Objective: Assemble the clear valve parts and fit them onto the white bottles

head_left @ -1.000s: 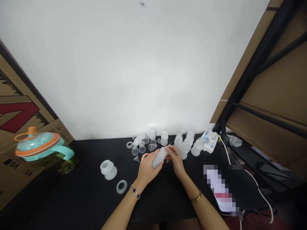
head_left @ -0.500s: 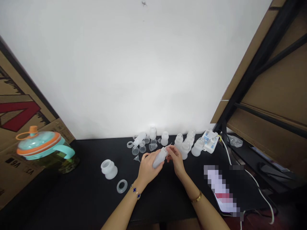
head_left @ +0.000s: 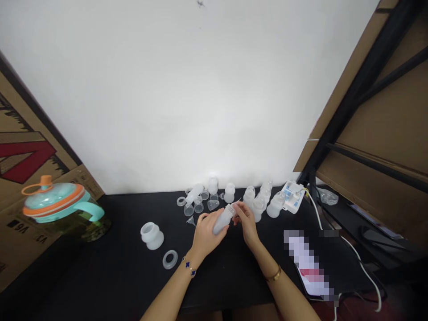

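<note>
My left hand [head_left: 206,232] is wrapped round a frosted white baby bottle [head_left: 221,221], which tilts with its threaded neck up and to the right. At that neck the fingers of my right hand [head_left: 246,221] are pinched together. A thin pale tip [head_left: 238,200] sticks up beside these fingers; most of that piece is hidden. Left of my left hand lie a pale ring [head_left: 170,259] and a wide white bottle-shaped piece [head_left: 152,236] with an open mouth. A small clear funnel-like piece [head_left: 191,221] rests just behind my left hand.
Clear caps [head_left: 189,209], rings [head_left: 181,201] and white bottles [head_left: 229,192] stand or lie along the wall. Several capped bottles [head_left: 276,205] are grouped right of my hands. A large teal-lidded jug [head_left: 60,205] stands left; a white power strip [head_left: 293,198] with a cable lies right.
My right fingers have shifted slightly at the bottle's neck, and the thin tip beside them stands a little higher. The left hand keeps its hold on the bottle.
</note>
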The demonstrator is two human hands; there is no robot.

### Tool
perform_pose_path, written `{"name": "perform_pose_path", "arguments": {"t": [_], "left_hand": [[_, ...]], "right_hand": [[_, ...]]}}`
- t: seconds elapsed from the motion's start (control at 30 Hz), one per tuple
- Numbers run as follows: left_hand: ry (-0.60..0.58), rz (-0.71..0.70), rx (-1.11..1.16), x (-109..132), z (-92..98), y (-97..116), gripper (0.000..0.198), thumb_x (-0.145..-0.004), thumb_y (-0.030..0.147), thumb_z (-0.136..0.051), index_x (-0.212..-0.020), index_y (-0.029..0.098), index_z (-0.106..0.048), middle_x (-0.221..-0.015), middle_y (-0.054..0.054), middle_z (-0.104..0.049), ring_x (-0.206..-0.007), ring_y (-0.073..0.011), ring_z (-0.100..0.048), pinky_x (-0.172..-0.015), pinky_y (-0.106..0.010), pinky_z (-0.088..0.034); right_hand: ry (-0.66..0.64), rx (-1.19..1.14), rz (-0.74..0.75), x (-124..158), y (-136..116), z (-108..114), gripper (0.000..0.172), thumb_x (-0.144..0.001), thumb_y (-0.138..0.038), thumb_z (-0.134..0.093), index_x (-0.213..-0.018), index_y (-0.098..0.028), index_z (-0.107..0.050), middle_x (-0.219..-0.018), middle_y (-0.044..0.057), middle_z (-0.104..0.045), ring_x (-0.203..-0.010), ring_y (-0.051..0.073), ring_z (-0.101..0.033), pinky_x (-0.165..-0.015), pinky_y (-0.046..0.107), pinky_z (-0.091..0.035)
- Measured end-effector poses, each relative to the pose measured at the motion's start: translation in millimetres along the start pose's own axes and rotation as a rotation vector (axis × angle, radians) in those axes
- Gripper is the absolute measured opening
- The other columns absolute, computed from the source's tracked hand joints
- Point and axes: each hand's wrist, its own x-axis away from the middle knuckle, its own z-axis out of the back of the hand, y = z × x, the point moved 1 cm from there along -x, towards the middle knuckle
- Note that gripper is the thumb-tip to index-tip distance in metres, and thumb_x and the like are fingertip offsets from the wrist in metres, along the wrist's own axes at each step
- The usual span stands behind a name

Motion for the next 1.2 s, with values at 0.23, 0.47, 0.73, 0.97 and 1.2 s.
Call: {"name": "perform_pose_path", "arguments": {"t": [0.23,0.47,0.73,0.97,1.2], "left_hand": [[0.003,-0.008,-0.015,0.8,-0.6,-1.1,0.047,-0.091,0.030,-0.062,-0.137,0.024,-0.055,-0.129,-0.009,-0.070,-0.112,-0.0258,-0.069,-0.097,-0.042,-0.049],[-0.009,0.000,-0.004,0.2,0.1,-0.1,0.046,-0.091,0.030,-0.061,-0.136,0.023,-0.056,-0.129,-0.009,-0.070,-0.114,-0.0253,-0.068,-0.098,-0.041,-0.049],[0.009,-0.004,-0.017,0.7,-1.8,-0.9,0.046,-0.091,0.031,-0.063,-0.135,0.023,-0.056,-0.128,-0.009,-0.071,-0.111,-0.0255,-0.069,-0.097,-0.042,-0.049],[0.004,0.010,-0.022,0.6,-1.4,0.0,0.047,-0.091,0.032,-0.062,-0.137,0.023,-0.055,-0.130,-0.010,-0.070,-0.110,-0.0257,-0.070,-0.096,-0.042,-0.050],[0.025,0.016,-0.030,0.8,-1.1,-0.9,0.050,-0.091,0.033,-0.063,-0.139,0.023,-0.055,-0.130,-0.011,-0.069,-0.109,-0.0271,-0.070,-0.097,-0.043,-0.050]], "right_hand": [[0.010,0.008,0.003,-0.6,-0.2,-0.3,0.034,-0.076,-0.051,-0.078,-0.091,-0.022,-0.069,-0.076,0.000,-0.063,-0.054,0.012,-0.053,-0.042,0.022,-0.042],[-0.022,0.028,0.025,-0.4,0.1,-0.3,0.034,-0.078,-0.052,-0.077,-0.092,-0.022,-0.070,-0.079,0.001,-0.064,-0.055,0.012,-0.054,-0.043,0.022,-0.043],[-0.029,0.034,0.018,0.1,-0.7,-1.4,0.033,-0.077,-0.051,-0.078,-0.090,-0.021,-0.070,-0.079,0.001,-0.065,-0.055,0.012,-0.054,-0.043,0.022,-0.042],[-0.052,0.063,0.028,-0.4,-1.1,-0.1,0.036,-0.078,-0.052,-0.076,-0.096,-0.021,-0.074,-0.077,0.002,-0.065,-0.057,0.013,-0.054,-0.043,0.023,-0.042],[-0.042,0.081,0.022,-0.5,-2.4,-0.2,0.038,-0.077,-0.054,-0.076,-0.096,-0.022,-0.076,-0.074,0.002,-0.065,-0.056,0.014,-0.055,-0.044,0.024,-0.042]]}}
